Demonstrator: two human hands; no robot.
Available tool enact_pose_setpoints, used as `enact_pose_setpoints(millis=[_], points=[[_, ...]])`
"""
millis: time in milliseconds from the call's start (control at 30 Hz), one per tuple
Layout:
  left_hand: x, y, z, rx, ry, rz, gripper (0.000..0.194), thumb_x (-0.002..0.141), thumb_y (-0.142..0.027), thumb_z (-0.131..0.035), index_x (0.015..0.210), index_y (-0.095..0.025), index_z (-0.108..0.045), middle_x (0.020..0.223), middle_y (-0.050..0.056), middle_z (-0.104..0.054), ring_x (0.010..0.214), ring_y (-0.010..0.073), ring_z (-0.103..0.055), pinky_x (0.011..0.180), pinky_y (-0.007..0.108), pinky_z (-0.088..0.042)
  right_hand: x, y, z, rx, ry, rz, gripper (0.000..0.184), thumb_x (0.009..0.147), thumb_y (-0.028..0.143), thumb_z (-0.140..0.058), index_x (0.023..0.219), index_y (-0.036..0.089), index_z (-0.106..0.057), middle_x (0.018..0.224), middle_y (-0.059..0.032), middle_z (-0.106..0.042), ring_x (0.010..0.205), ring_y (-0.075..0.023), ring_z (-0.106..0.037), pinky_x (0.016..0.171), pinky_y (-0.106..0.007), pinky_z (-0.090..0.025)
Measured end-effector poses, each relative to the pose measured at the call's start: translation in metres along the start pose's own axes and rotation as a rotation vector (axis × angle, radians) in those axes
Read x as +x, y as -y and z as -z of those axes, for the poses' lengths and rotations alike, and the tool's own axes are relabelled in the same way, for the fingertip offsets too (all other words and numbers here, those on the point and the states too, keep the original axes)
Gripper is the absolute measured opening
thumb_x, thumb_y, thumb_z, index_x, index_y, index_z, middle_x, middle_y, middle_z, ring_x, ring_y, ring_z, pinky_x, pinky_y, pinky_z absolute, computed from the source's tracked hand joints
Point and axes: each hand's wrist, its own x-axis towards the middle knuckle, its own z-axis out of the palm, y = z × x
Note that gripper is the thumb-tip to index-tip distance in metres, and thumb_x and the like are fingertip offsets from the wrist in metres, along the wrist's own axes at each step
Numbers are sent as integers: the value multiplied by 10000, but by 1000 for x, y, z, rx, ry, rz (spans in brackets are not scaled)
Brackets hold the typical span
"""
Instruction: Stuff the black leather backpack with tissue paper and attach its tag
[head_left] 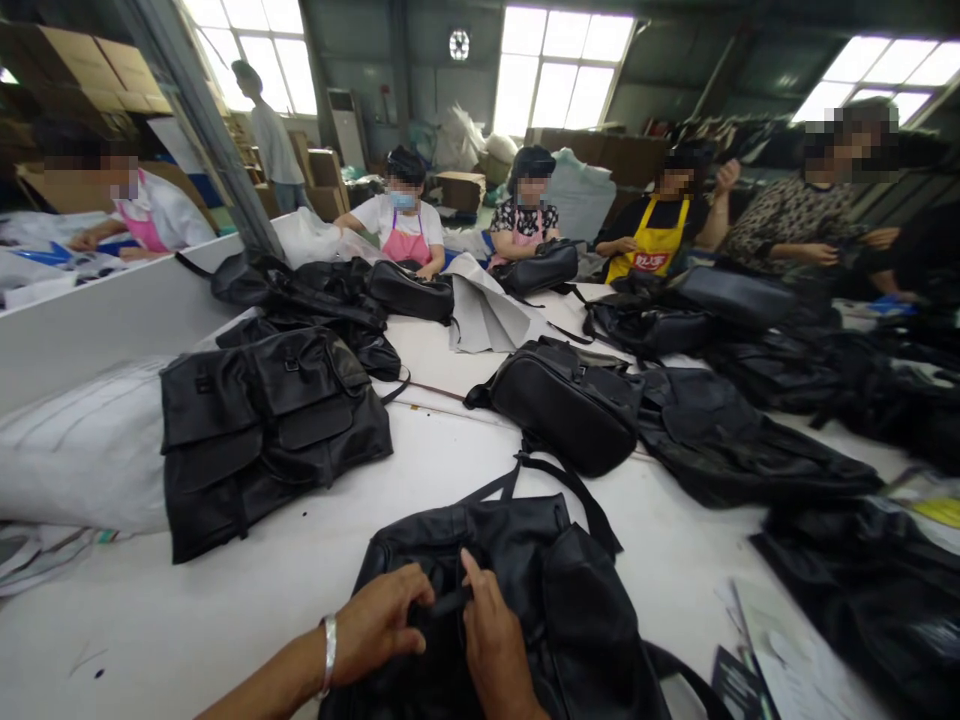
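Observation:
A black leather-look backpack [592, 600] lies on the white table right in front of me, its straps spread out beyond and to the side. My left hand [379, 625], with a silver bracelet [328, 655] on the wrist, has its fingers curled at one end of a short dark strap [450, 603] on the bag's front. At the strap's other end is my right hand [495, 640], index finger pointing away from me and the other fingers bent. The right thumb and exact grip are partly hidden.
Another black backpack [277, 430] lies at left against a white sack [90, 445]. Several more bags, including a rounded black bag [566, 400], crowd the middle and right. Papers [787, 640] lie at lower right. Several people sit or stand across the table [442, 455].

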Motion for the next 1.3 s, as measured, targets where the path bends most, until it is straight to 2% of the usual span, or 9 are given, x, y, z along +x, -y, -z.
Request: enact_pose_setpoints(millis=[67,133,267,567,800,1167,1300], points=[[1,0,-2,-18,-36,18,287,606,-123,-652,862,-200,-549,798,-38,-533,667,134,-480,610,262,-339,-4,-2,-1,-40,45,43,593,922,87,-287,1488,235,-189,985,-89,-597,765,-194,-656,645,-317,-597],[2,-1,-3,-37,-72,32,243,630,-130,-633,847,-195,-545,768,-39,-516,663,133,-469,605,262,-331,-5,-3,-4,-56,56,50,592,930,103,-284,1494,242,-170,952,-83,-589,713,-198,-649,594,-323,-592],[-3,-1,-5,-85,-118,51,220,683,-149,-604,895,-195,-567,697,-54,-477,635,126,-464,595,253,-339,-2,-5,-11,-56,38,1,596,930,102,-273,1498,244,-161,945,-84,-587,700,-199,-649,619,-339,-601],[-11,12,-13,-430,-153,96,241,745,-229,-628,973,-172,-576,587,-73,-498,499,112,-477,493,235,-336,-2,-3,-13,-114,62,-50,647,911,63,-267,1503,282,-127,929,-75,-577,695,-206,-645,620,-350,-600],[-9,16,-14,-426,-168,98,268,747,-220,-648,1002,-176,-578,560,-86,-495,476,99,-462,487,226,-322,-1,-1,-13,-152,71,-76,644,906,67,-257,1506,262,-127,916,-78,-589,654,-211,-644,588,-356,-595],[-11,16,-15,-489,-166,100,285,745,-229,-667,1002,-169,-560,563,-90,-499,485,98,-461,491,232,-315,3,5,-8,7,-53,-108,526,971,171,-275,1491,228,-210,952,-96,-622,685,-176,-650,710,-301,-588],[-10,14,-16,-514,-190,106,284,730,-233,-672,981,-168,-555,564,-91,-492,482,98,-452,481,232,-311,1,6,-12,10,-27,-108,524,974,178,-264,1492,233,-203,927,-89,-608,686,-184,-644,708,-322,-589]])
